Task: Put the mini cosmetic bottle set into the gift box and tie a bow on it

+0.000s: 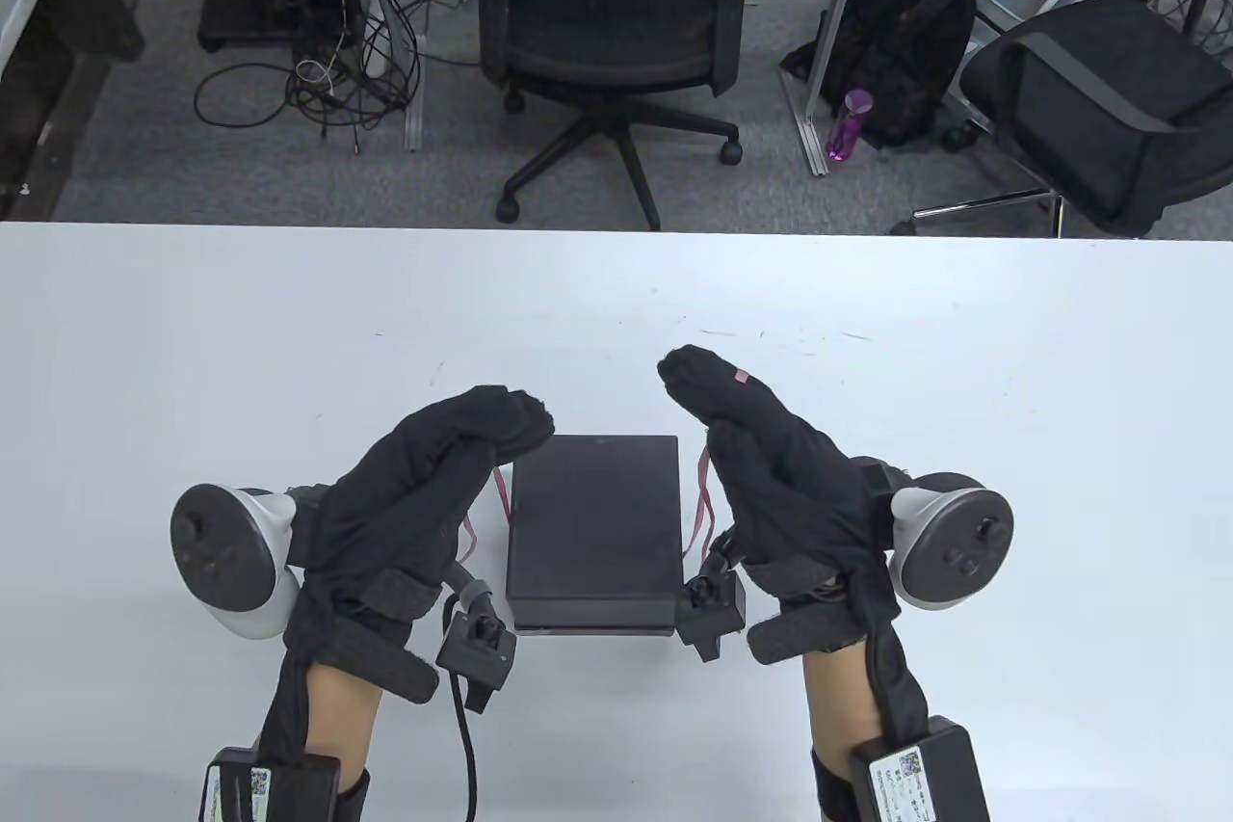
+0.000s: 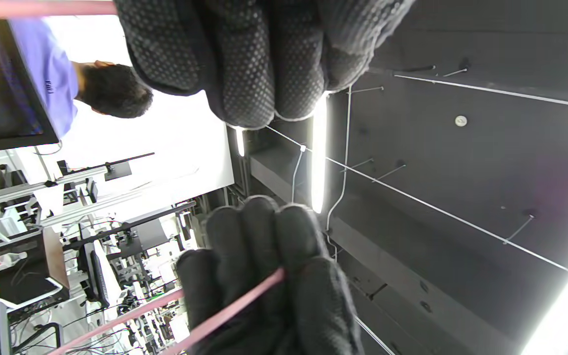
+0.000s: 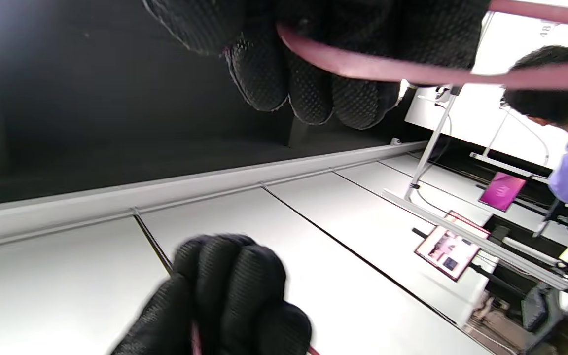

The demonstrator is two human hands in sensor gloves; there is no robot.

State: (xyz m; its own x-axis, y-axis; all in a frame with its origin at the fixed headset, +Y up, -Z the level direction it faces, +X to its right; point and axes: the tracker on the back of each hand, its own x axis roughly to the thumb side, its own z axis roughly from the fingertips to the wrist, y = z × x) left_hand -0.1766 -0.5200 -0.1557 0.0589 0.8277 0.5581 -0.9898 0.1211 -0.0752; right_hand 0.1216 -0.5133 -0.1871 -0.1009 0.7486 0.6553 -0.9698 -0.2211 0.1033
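Black gift box [image 1: 592, 528], pink ribbon [image 1: 701, 504], black dotted-grip gloves on left hand [image 1: 424, 494] and right hand [image 1: 771, 485], white table [image 1: 193, 359], purple water bottle [image 1: 848, 125], black office chair [image 1: 612, 13].

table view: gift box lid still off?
No. The black gift box sits closed on the table, pink ribbon running down both its sides up into each hand.

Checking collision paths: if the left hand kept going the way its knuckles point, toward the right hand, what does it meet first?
Probably the right hand. The left hand sits raised above the closed gift box, each holding pink ribbon; nothing else shows between them, though height is unclear.
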